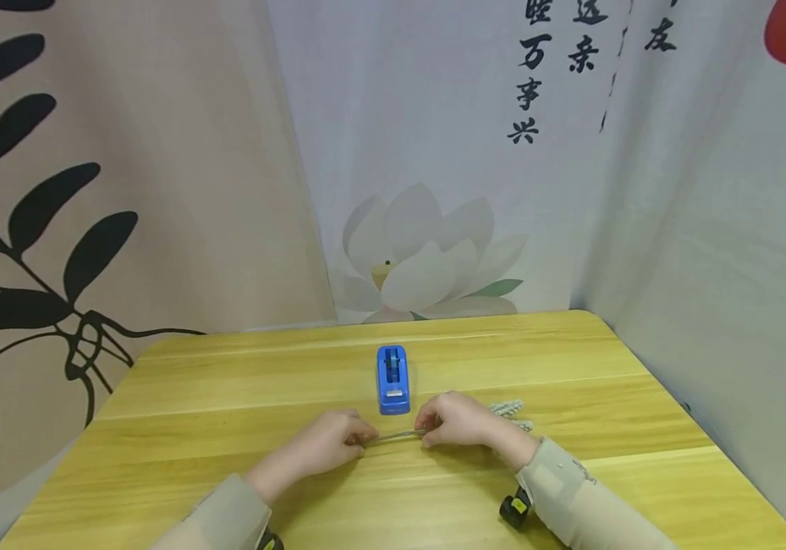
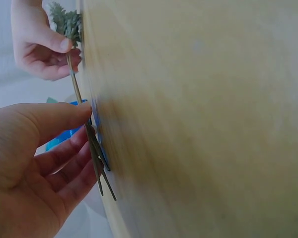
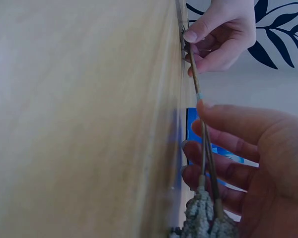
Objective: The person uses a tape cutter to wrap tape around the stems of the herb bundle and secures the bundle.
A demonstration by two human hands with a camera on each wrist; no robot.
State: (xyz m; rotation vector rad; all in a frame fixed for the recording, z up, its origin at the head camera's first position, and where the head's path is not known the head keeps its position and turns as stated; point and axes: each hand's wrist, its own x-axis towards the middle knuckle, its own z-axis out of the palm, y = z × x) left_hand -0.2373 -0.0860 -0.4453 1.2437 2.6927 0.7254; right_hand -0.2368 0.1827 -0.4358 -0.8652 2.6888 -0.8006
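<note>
Thin brown stems [image 1: 396,436] with grey-green, knobbly plant heads [image 1: 506,409] stretch between my two hands. My left hand [image 1: 331,441] pinches them near their bare lower ends, thumb against fingers; several loose stem tips [image 2: 103,178] fan out past it in the left wrist view. Nearer the heads, my right hand [image 1: 460,422] pinches the stems, and the heads [image 3: 201,213] hang beyond its fingers. A small pale-blue band [image 3: 199,96] shows on the stems between the hands. Just beyond the hands stands a blue tape dispenser [image 1: 393,382].
The yellow wooden table [image 1: 228,382] reaches back to a printed curtain [image 1: 427,153] with leaves, a lotus and writing. Curtain also runs along the right side [image 1: 722,267]. A small black device [image 1: 515,510] is at the right sleeve's cuff.
</note>
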